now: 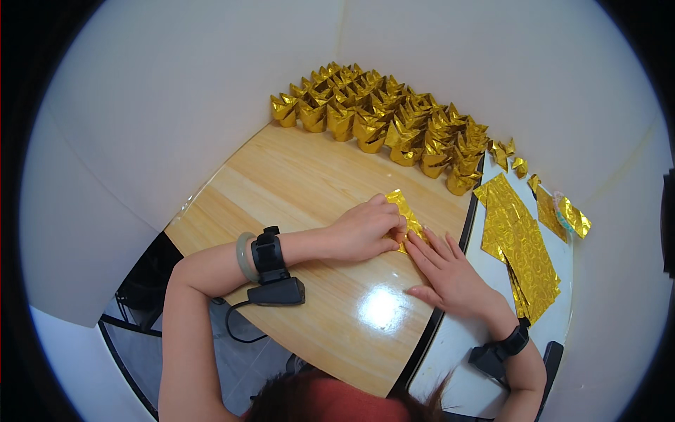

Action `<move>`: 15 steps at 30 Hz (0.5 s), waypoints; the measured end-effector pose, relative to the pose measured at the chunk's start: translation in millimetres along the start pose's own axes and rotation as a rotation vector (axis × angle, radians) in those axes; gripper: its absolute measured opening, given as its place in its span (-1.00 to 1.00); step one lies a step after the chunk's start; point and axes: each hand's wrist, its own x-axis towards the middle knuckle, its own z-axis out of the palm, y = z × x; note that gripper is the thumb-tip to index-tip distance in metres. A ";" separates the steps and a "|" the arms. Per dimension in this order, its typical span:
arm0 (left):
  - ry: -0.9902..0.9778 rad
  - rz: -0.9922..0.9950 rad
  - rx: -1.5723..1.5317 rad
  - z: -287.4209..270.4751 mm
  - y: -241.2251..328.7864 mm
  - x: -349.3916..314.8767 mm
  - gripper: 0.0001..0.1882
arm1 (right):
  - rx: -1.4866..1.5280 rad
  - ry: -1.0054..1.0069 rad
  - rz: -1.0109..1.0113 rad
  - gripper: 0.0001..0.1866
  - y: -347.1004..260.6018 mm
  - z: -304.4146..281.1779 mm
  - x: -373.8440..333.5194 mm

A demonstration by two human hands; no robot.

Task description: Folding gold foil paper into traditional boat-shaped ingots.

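On the wooden table [295,176], we see a gold paper [406,211] under both hands. The left hand [365,228] curls closed on its near edge. The right hand [450,274] lies flat and open, fingertips pressing it.

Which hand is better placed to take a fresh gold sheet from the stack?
Probably the right hand. It lies flat on the wooden table, closer to the stack of gold foil sheets on its right, while the left hand presses the gold paper being folded.

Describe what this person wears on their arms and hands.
Both arms are bare, no sleeves or gloves. The left wrist carries a pale green bangle and a black strapped device with a black cable trailing off it. The right wrist wears a similar black strapped device.
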 end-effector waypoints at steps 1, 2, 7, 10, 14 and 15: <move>0.000 -0.003 0.000 0.4 -1.2 -0.4 -0.87 | -0.040 -0.077 0.040 -0.17 -5.8 -2.1 -1.2; -0.005 0.002 -0.015 0.7 -2.5 -0.8 -0.88 | -0.038 -0.078 0.037 -0.17 -6.3 -4.7 -1.3; -0.023 0.039 -0.034 -0.5 -2.0 -0.6 -0.88 | -0.059 -0.214 0.090 0.12 -1.4 -14.4 -10.4; -0.020 0.047 -0.043 -2.9 0.5 -1.1 -0.81 | -0.081 -0.234 0.118 0.13 -0.3 -18.4 -15.5; -0.087 0.063 -0.049 -4.2 -3.9 -1.1 -0.76 | -0.129 -0.263 0.141 0.12 0.2 -26.1 -20.6; -0.095 0.084 -0.063 -3.9 -5.7 -1.6 -0.76 | -0.091 -0.214 0.125 0.10 -3.7 -30.9 -18.9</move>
